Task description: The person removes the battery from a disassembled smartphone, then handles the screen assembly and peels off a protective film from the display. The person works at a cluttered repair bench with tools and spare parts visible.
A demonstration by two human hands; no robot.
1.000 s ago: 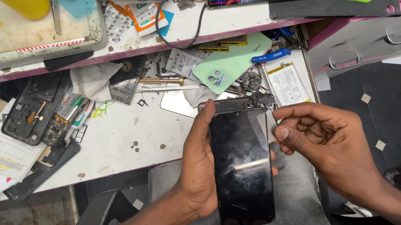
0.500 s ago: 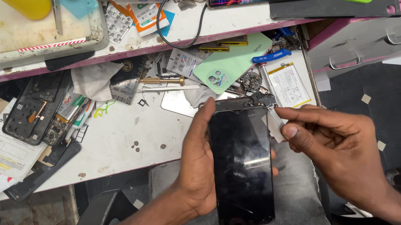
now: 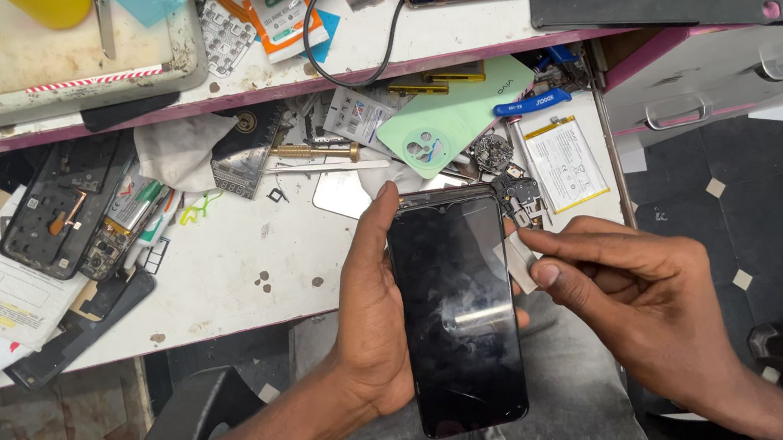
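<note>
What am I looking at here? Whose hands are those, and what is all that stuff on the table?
The camera sits on a person's head and looks down, so you see their own two hands. The left hand holds a black phone with its dark screen facing up. The right hand pinches a small pale tab at the phone's right edge. Behind them is a messy white table. On it lie a green phone back cover, a flat battery, an opened phone frame and a crumpled cloth.
</note>
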